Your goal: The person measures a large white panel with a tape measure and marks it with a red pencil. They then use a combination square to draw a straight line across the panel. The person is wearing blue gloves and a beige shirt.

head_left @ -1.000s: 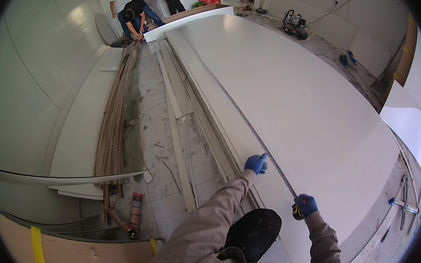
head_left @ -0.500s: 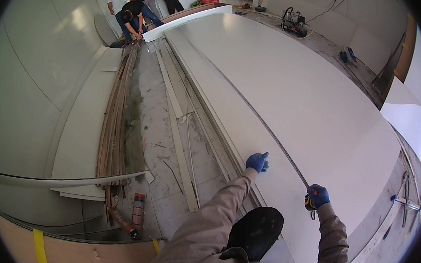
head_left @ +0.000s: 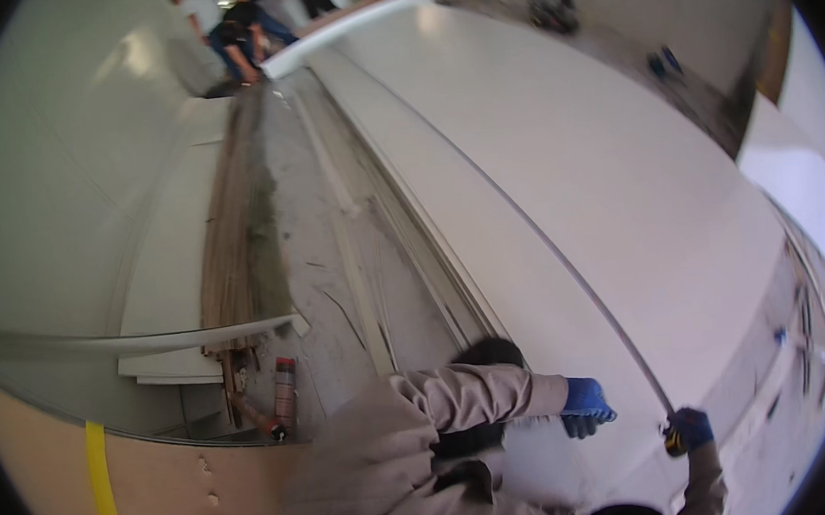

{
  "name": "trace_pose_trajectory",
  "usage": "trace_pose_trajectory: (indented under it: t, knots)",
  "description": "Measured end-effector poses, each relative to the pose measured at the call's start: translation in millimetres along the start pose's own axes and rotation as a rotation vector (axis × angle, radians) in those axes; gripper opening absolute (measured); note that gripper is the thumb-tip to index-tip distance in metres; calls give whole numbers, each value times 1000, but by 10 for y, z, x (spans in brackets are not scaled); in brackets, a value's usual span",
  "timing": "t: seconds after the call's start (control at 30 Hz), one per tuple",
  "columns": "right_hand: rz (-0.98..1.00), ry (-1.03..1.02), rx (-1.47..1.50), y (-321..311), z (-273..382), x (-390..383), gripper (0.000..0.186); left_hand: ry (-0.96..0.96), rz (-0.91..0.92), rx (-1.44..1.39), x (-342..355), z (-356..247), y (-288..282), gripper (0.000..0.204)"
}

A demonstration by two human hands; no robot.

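My right hand (head_left: 694, 423), in a blue glove, is wrapped round a black-and-yellow tape measure (head_left: 674, 443) by the near right part of the white panel. Its metal blade (head_left: 557, 253) runs out in a long curve over the large white panel (head_left: 644, 208) to the far end. My left hand (head_left: 588, 403), gloved in blue too, is over the near part of the panel, left of the blade and apart from it. Its fingers are curled in; whatever they may hold is hidden. Brown-grey sleeves cover both my arms.
Long brown strips (head_left: 238, 224) lie bundled left of the panel, with pale strips (head_left: 362, 291) on the floor between. A red tube (head_left: 286, 391) stands near a tan board (head_left: 168, 495). Several people (head_left: 240, 27) are at the far end; a compressor-like machine (head_left: 551, 7) sits far right.
My right hand has moved right and nearer with the tape measure, and the blade swung right with it. My left hand also came right and nearer. The view has shifted and blurred.
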State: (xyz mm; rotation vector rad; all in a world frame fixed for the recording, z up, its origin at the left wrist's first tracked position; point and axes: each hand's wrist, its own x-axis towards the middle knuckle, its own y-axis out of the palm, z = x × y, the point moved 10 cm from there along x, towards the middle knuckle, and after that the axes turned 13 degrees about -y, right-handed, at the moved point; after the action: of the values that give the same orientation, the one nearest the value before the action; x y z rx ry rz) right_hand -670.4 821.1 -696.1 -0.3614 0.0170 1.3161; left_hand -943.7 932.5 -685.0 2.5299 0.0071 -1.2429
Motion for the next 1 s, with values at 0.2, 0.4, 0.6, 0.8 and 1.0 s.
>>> trace_pose_trajectory:
  t: [0.2, 0.4, 0.6, 0.8, 1.0]
  knots:
    - [-63, 227, 89, -246, -585, -1216, 14, -567, 186, -529, 1230, 1989, 1392, 53]
    - [-102, -15, -242, -221, -804, -1788, 19, 48, 124, -835, 1953, 1792, 968, 16]
    - [-231, 192, -599, -650, -1244, -2029, 20, 144, 104, -1061, 1739, 1298, 999, 38]
    - [-381, 226, -612, -798, -1402, -2099, 19, 120, 82, -959, 1703, 1178, 1045, 38]
    - [-396, 325, -848, -1099, -1578, -1999, 32, -190, -35, -360, 1652, 1236, 1208, 26]
